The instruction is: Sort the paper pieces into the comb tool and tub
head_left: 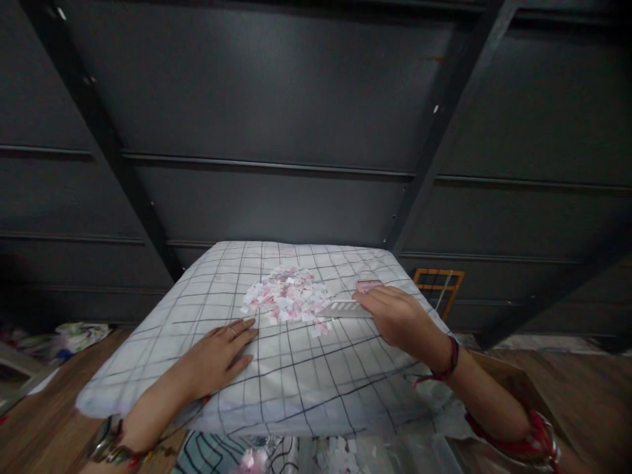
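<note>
A loose pile of small white and pink paper scraps (289, 296) lies on a white cloth with dark grid lines (306, 375). My left hand (220, 352) rests flat on the cloth at the pile's near left, fingers stretched out and holding nothing. In my right hand (402, 322) is a flat white slotted piece (343, 307), gripped at its right end. Its far end touches the right side of the pile, and I cannot make out exactly what it is. Just beyond the right fingers lies a small pink rectangular object (369, 285), partly hidden by that hand.
Behind the table stands a dark panelled wall (276, 99). An orange-brown frame (451, 296) leans at the right, above a cardboard box (508, 382). Below the near edge are a clear container (405, 454) and a pink bundle (253, 459). Cloth items (81, 336) lie at left.
</note>
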